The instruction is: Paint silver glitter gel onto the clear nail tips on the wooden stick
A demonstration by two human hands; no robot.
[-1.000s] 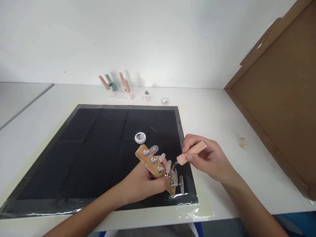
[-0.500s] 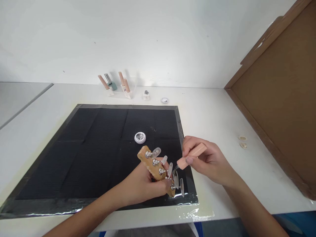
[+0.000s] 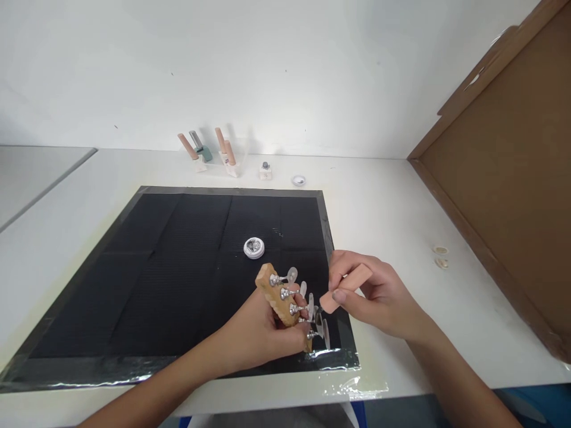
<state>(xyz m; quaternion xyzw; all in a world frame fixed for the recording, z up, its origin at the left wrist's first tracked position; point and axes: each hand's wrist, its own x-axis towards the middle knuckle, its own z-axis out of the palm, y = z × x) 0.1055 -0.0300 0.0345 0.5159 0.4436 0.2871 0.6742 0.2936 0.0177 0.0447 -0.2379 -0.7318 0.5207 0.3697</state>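
Note:
My left hand [image 3: 259, 333] is closed round a small wooden headstock [image 3: 280, 297] that carries a row of silver tuning pegs with pale knobs. It is held tilted over the near right part of a black mat [image 3: 178, 267]. My right hand [image 3: 375, 294] pinches a short tool with a pink wooden handle [image 3: 345, 287]. The tool's dark tip touches the pegs at the lower end of the headstock. A small white round tin [image 3: 254, 248] lies on the mat just beyond the headstock.
A rack with several pink-handled tools [image 3: 214, 156] stands at the back by the wall, beside a small white block [image 3: 265, 171] and a little dish [image 3: 298, 180]. Two pale rings [image 3: 441, 257] lie on the white table at right. A brown cardboard panel [image 3: 508, 178] leans along the right.
The headstock has shifted slightly right and turned more edge-on. My right hand has brought the tool's tip down and in against the lower pegs.

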